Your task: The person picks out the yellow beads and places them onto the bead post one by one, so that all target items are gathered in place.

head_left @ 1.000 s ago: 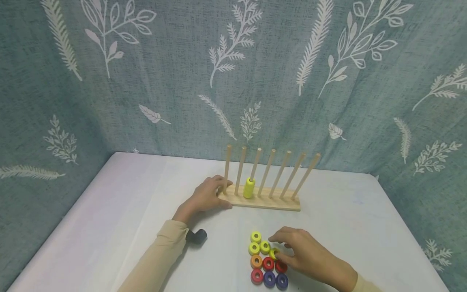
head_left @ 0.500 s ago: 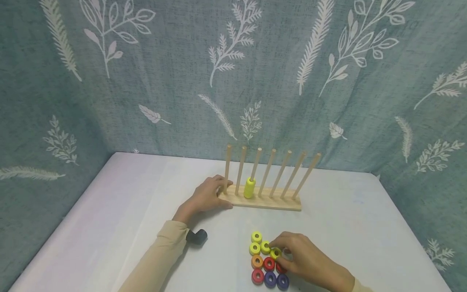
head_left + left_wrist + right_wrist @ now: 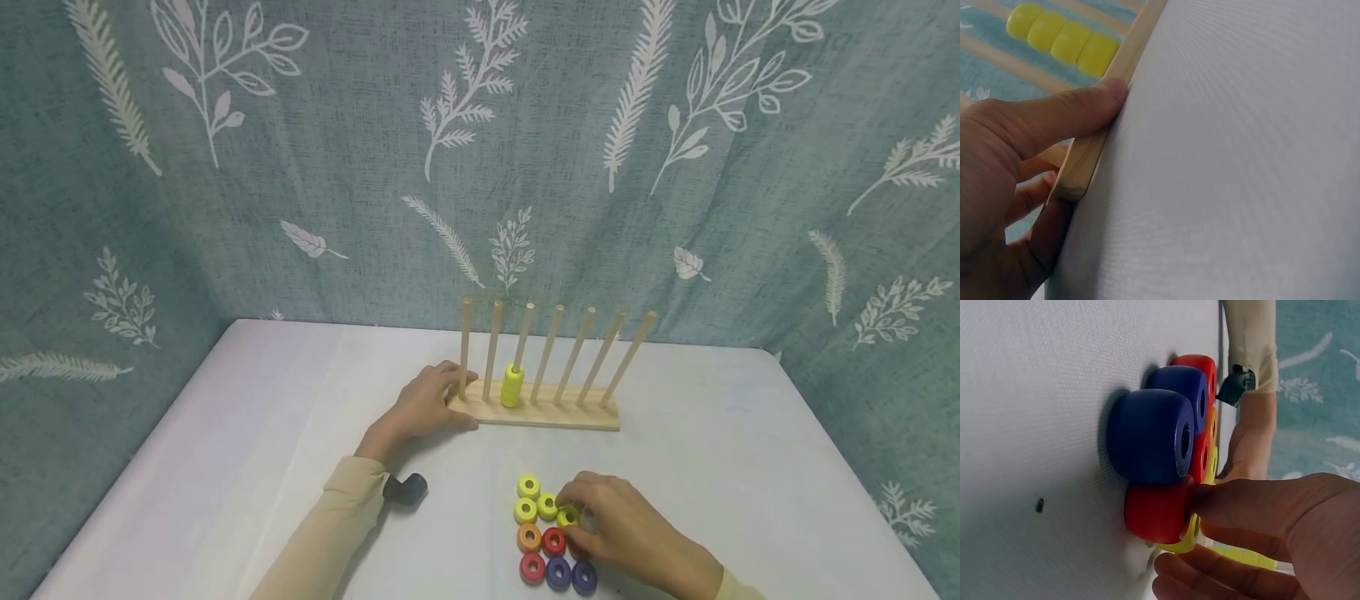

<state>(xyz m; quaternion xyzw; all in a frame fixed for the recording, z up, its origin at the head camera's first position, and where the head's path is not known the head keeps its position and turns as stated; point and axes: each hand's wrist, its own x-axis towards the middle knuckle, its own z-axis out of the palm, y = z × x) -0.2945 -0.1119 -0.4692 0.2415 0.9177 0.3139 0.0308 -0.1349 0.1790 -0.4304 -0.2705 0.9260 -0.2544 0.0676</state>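
While the left hand (image 3: 423,406) grips the left end of the wooden rack (image 3: 551,416), the right hand (image 3: 630,531) pinches a yellow bead (image 3: 567,514) between thumb and finger. Around that bead, on the tabletop (image 3: 712,467), sit three other yellow beads (image 3: 548,514), an orange bead (image 3: 529,547), three red beads (image 3: 1159,512), one partly covered, and two dark blue beads (image 3: 1147,437). The rack stands nearer the tabletop's far edge, roughly in line with it, with a yellow stack (image 3: 512,389) on its third peg (image 3: 526,333) from the left. Beyond that edge hangs a leaf-patterned curtain (image 3: 360,167).
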